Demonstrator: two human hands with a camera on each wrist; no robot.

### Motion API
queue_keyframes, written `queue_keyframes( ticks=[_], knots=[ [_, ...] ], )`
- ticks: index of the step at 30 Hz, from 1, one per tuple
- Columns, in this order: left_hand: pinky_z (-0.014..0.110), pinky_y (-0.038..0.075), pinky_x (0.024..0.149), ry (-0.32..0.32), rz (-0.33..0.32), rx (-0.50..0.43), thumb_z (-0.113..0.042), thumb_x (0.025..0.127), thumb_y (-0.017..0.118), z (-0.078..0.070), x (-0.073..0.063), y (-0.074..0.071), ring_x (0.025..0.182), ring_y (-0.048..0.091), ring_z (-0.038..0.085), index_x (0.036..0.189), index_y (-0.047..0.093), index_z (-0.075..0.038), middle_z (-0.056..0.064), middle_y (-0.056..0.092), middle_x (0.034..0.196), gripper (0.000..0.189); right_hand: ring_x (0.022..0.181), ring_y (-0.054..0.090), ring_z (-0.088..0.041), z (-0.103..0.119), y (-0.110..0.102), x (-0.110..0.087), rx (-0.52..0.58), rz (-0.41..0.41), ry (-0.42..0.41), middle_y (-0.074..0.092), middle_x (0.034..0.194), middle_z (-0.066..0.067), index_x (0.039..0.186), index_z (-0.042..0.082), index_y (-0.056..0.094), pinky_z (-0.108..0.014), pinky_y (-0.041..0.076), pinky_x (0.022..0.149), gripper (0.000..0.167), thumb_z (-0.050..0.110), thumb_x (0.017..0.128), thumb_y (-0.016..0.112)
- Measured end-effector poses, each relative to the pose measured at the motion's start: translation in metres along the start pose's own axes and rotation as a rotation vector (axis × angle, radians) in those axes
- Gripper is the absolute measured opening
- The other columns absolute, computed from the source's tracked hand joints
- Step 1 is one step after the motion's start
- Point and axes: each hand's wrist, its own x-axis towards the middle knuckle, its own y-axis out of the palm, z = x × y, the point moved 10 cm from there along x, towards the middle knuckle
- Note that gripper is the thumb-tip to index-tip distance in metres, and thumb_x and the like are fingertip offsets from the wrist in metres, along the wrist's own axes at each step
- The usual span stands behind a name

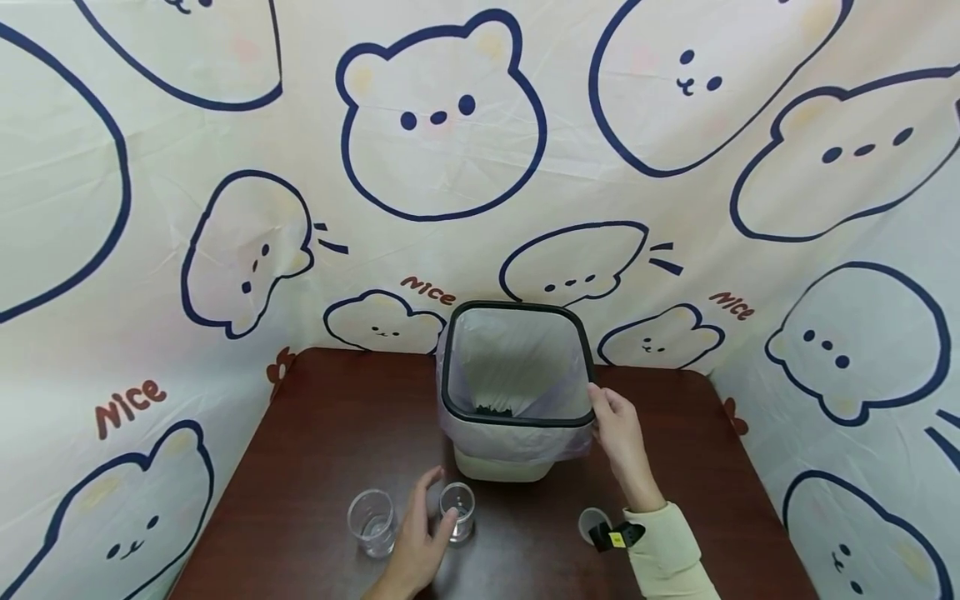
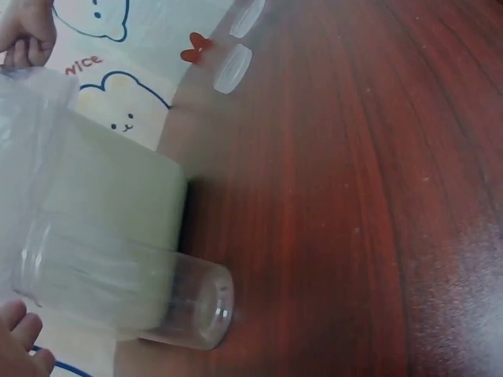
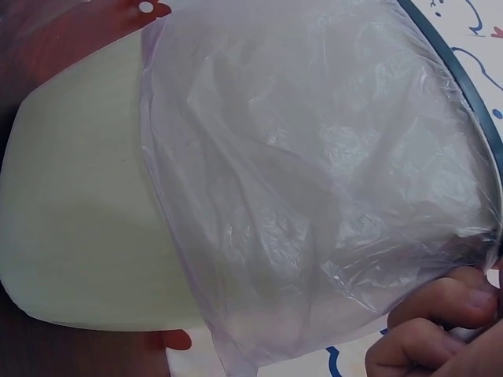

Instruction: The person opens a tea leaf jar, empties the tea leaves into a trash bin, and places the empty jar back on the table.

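Note:
A pale green trash bin (image 1: 502, 469) with a dark rim (image 1: 517, 422) stands on the table. A translucent lilac bag (image 3: 259, 173) lines it and folds down over the outside. My right hand (image 1: 621, 429) grips the rim at its right side, fingers curled over the bag's edge (image 3: 444, 302). My left hand (image 1: 420, 533) is spread beside a clear plastic jar (image 1: 459, 521) that stands upright in front of the bin. Its fingers (image 2: 20, 338) are close to the jar's mouth. A second clear jar (image 1: 372, 525) is upright left of that hand.
A round clear lid (image 1: 592, 523) lies on the table near my right wrist; the left wrist view has two lids (image 2: 233, 68) at the far side. Something small and dark (image 1: 493, 411) shows inside the bin. Printed cloth (image 1: 442, 183) hangs around the dark wooden table (image 1: 360, 400).

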Motion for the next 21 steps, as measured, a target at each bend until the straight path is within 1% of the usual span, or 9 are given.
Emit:
queue_keyframes(
  ticks=[3,6,7,10,13,15,18,21],
  knots=[
    [0.011,0.023,0.11,-0.016,0.0,-0.009,-0.004,0.089,0.067,-0.004,0.002,-0.003,0.129,0.051,0.032,0.144,0.046,-0.004,0.012,0.057,0.14,0.059,0.049,0.031,-0.01,0.0,0.0,0.0,0.003,0.003,-0.001,0.033,0.058,0.006,0.072,0.011,0.044,-0.023,0.028,0.049,0.044,0.038,0.106,0.055],
    [0.011,0.023,0.11,-0.01,0.001,-0.026,-0.002,0.089,0.067,-0.011,0.006,-0.007,0.129,0.05,0.032,0.142,0.047,0.0,0.014,0.057,0.14,0.057,0.048,0.03,-0.009,-0.002,-0.001,0.001,0.004,0.004,0.003,0.032,0.057,0.006,0.072,0.011,0.044,-0.023,0.027,0.048,0.045,0.039,0.105,0.056],
    [0.011,0.023,0.11,0.001,-0.001,-0.03,-0.001,0.089,0.067,-0.014,0.007,-0.009,0.129,0.051,0.032,0.141,0.048,0.002,0.014,0.057,0.139,0.055,0.048,0.03,-0.01,-0.003,-0.001,0.001,-0.001,0.004,0.007,0.032,0.057,0.006,0.072,0.011,0.045,-0.023,0.027,0.049,0.045,0.039,0.105,0.055],
    [0.012,0.026,0.11,0.054,-0.004,-0.027,0.002,0.09,0.067,-0.027,0.012,-0.017,0.125,0.054,0.032,0.138,0.051,0.004,0.013,0.058,0.136,0.051,0.05,0.031,-0.01,-0.006,-0.002,0.003,-0.019,0.005,0.024,0.033,0.058,0.005,0.074,0.012,0.047,-0.024,0.028,0.05,0.044,0.041,0.106,0.054],
    [0.012,0.031,0.108,0.114,-0.01,-0.013,0.004,0.089,0.068,-0.039,0.019,-0.026,0.119,0.058,0.03,0.134,0.054,0.002,0.009,0.06,0.131,0.047,0.051,0.032,-0.01,-0.008,-0.001,0.004,-0.039,0.013,0.044,0.033,0.059,0.005,0.074,0.012,0.047,-0.024,0.029,0.051,0.044,0.042,0.106,0.053],
    [0.013,0.034,0.105,0.138,-0.006,0.001,0.003,0.088,0.069,-0.045,0.024,-0.033,0.114,0.06,0.027,0.132,0.056,-0.001,0.007,0.06,0.129,0.046,0.051,0.032,-0.011,-0.007,0.0,0.005,-0.051,0.024,0.048,0.033,0.059,0.005,0.074,0.012,0.045,-0.024,0.029,0.051,0.045,0.043,0.106,0.053],
    [0.015,0.039,0.102,0.157,0.026,0.044,0.0,0.087,0.072,-0.049,0.031,-0.039,0.11,0.062,0.023,0.129,0.059,-0.005,0.005,0.06,0.128,0.045,0.05,0.031,-0.011,-0.005,-0.001,0.007,-0.066,0.026,0.041,0.031,0.059,0.006,0.072,0.012,0.042,-0.025,0.029,0.051,0.047,0.042,0.105,0.054],
    [0.021,0.045,0.097,0.174,0.062,0.103,-0.003,0.086,0.075,-0.052,0.039,-0.045,0.106,0.064,0.021,0.126,0.061,-0.007,0.003,0.06,0.127,0.043,0.049,0.03,-0.01,-0.003,-0.002,0.007,-0.078,0.03,0.036,0.031,0.057,0.007,0.071,0.012,0.041,-0.025,0.029,0.05,0.048,0.042,0.105,0.055]
  ],
)
